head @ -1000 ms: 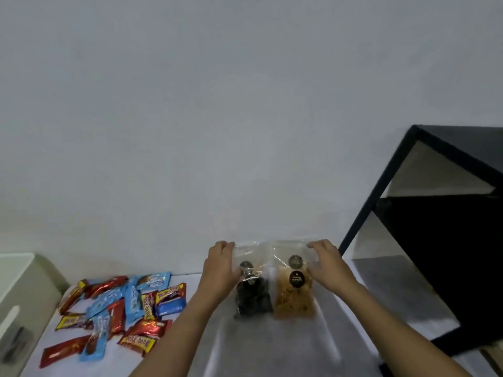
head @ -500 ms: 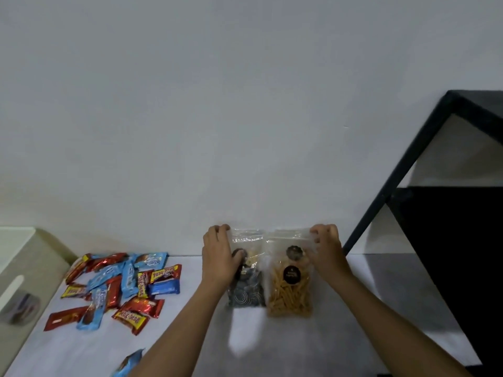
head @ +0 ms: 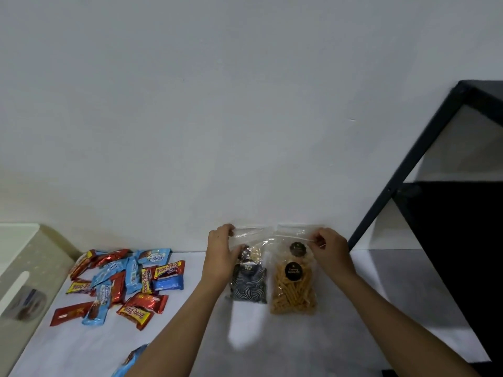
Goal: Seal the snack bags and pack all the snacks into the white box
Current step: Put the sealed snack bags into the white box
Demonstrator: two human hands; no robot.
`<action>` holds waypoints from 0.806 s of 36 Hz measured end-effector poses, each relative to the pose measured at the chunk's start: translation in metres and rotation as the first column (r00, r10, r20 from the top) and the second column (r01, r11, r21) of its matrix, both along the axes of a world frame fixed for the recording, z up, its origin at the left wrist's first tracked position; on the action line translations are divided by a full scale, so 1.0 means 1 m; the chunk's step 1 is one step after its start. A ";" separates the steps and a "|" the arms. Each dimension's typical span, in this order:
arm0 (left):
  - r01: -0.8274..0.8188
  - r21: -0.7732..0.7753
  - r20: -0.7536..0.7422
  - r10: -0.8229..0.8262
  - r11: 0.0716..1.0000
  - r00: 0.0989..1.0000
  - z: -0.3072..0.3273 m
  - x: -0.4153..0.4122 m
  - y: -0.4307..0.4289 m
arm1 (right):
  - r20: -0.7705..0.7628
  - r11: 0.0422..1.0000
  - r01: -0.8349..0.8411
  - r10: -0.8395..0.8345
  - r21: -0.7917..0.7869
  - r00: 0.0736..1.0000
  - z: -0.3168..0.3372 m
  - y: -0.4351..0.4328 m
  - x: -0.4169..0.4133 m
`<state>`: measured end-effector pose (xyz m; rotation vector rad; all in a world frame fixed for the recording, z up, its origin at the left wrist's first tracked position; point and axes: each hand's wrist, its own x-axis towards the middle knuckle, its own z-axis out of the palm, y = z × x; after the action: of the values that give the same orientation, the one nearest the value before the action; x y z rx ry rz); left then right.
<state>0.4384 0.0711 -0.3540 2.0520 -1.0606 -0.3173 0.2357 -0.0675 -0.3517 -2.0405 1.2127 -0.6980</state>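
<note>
Two clear zip bags stand side by side against the wall. The dark snack bag (head: 249, 284) holds black swirl-patterned pieces; the orange stick snack bag (head: 294, 292) carries round black labels. My left hand (head: 221, 254) grips the top left corner of the dark snack bag. My right hand (head: 330, 250) pinches the top strip of the orange stick snack bag at its right end. A pile of red and blue wrapped snack bars (head: 122, 281) lies on the white table (head: 81, 349) to the left. The white box (head: 19, 268) stands at the far left edge.
A black metal shelf frame (head: 413, 170) rises at the right beside the table. One blue wrapped bar (head: 130, 360) lies near the front edge by my left forearm. The white wall runs close behind the bags.
The view has tilted down and shifted slightly. Both hands stay at the bags' tops; my right hand now pinches the orange bag's strip more tightly.
</note>
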 end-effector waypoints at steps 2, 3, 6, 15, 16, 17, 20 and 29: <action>0.025 0.016 0.002 -0.025 1.000 1.000 0.004 0.000 0.005 | -0.003 1.000 -0.003 0.003 -0.009 1.000 0.005 0.004 -0.003; 0.041 0.030 0.019 -0.042 0.999 0.999 0.006 0.000 0.006 | 0.000 1.000 -0.005 0.005 -0.014 1.000 0.007 0.005 -0.004; 0.130 0.118 0.221 -0.154 0.984 0.963 0.010 0.002 0.009 | 0.012 0.999 0.003 -0.003 0.040 1.000 0.014 0.012 -0.007; 0.461 0.196 0.119 -0.487 0.866 0.865 0.039 0.009 0.039 | 0.057 0.992 0.051 -0.058 0.113 0.997 0.040 0.067 -0.013; 0.482 0.189 0.119 -0.507 0.856 0.854 0.043 0.011 0.045 | 0.059 0.994 0.060 -0.066 0.094 0.996 0.044 0.076 -0.013; 0.499 0.183 0.121 -0.523 0.847 0.844 0.047 0.013 0.053 | 0.063 0.995 0.071 -0.076 0.077 0.995 0.047 0.085 -0.013; 0.530 0.135 0.114 -0.544 0.837 0.831 0.058 0.024 0.083 | 0.090 0.991 0.124 -0.128 0.049 0.988 0.061 0.119 -0.007; 0.523 -0.139 0.215 -0.490 0.841 0.845 0.114 0.086 0.210 | 0.286 0.945 0.326 -0.304 -0.034 0.909 0.090 0.255 0.070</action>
<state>0.5244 0.2809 -0.2398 1.6168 -1.6804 -0.2916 0.3055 0.1872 -0.2613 -1.7484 1.3769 -1.1637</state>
